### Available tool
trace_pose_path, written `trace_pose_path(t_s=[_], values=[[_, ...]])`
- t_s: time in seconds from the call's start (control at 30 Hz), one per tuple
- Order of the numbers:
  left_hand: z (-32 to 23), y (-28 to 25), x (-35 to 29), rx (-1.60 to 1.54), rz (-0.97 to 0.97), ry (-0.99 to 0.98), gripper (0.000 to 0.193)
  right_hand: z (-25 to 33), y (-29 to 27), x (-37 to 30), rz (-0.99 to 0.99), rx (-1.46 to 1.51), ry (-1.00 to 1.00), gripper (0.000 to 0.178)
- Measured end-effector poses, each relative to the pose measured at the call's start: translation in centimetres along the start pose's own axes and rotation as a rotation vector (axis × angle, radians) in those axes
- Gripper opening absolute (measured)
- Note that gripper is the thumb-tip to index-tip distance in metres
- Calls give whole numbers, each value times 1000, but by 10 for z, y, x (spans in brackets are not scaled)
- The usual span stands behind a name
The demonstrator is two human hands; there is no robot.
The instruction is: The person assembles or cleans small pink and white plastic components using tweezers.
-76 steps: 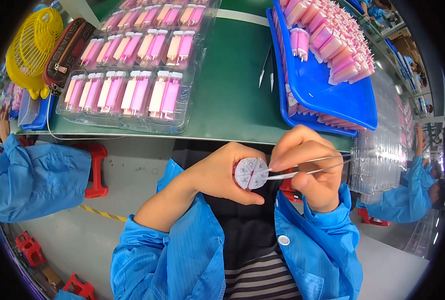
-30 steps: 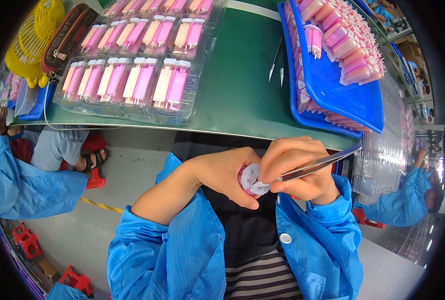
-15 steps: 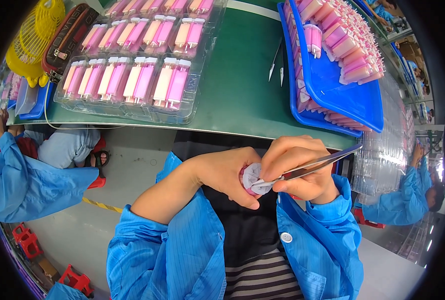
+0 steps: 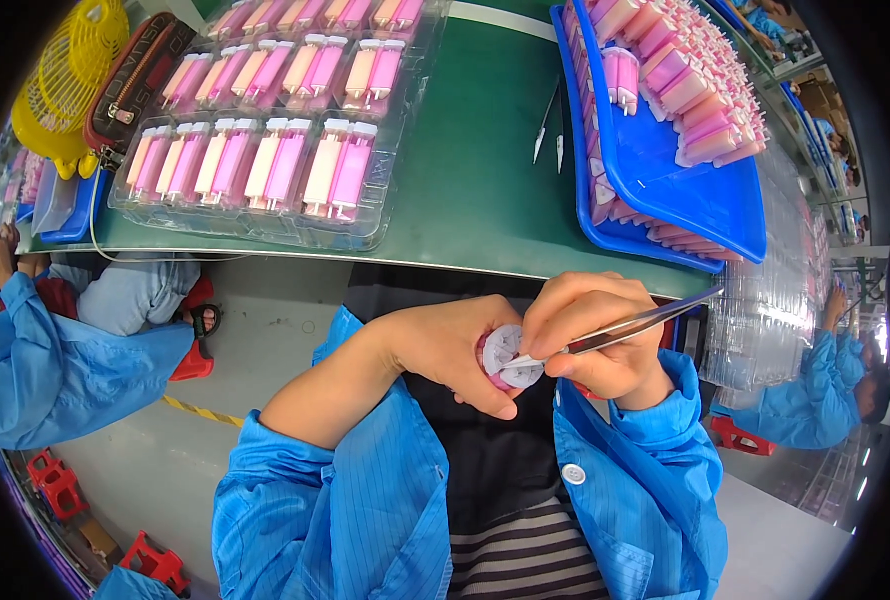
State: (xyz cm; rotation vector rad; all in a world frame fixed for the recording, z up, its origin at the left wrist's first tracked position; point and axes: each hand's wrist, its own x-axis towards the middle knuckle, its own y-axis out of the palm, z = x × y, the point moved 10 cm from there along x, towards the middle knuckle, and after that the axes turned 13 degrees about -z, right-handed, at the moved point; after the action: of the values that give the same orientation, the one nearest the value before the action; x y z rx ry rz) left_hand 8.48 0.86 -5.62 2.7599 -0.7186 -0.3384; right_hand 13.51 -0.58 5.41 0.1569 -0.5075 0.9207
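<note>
My left hand (image 4: 445,345) is wrapped round a small pink piece with a white end (image 4: 499,346), held over my lap in front of the table edge. That white end faces up between thumb and fingers; the rest of the piece is hidden in the grip. My right hand (image 4: 595,335) pinches a pair of metal tweezers (image 4: 655,318) close to the tips. Their pale tips reach the white end, and the handle points up to the right. Whether the tips hold anything is too small to tell.
On the green table (image 4: 475,170), a clear plastic tray (image 4: 255,226) carries rows of pink and cream pieces with white caps. Stacked blue trays (image 4: 685,200) of pink pieces stand at right. Two pointed tools (image 4: 544,135) lie between. A yellow fan (image 4: 60,90) and pouch (image 4: 135,85) are far left.
The tweezers' tips and right fingers have shifted very slightly at the white end. My left hand keeps its hold on the pink piece.
</note>
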Motion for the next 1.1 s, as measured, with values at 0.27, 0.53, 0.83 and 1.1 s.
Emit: trace_pose_path(t_s=[0.27, 0.53, 0.83, 1.1], values=[[0, -3, 0, 16, -49, -41, 26, -6, -3, -1, -48, -19, 62, 17], [-1, -15, 1, 60, -204, 39, 24, 1, 5, 1, 85, -146, 51, 11], [-8, -24, 0, 33, -281, 132, 22, 19, 21, 6, 232, -383, -126, 19], [-46, -44, -13, 331, -710, 228, 24, 12, -19, -12, -288, -165, 68, 17]])
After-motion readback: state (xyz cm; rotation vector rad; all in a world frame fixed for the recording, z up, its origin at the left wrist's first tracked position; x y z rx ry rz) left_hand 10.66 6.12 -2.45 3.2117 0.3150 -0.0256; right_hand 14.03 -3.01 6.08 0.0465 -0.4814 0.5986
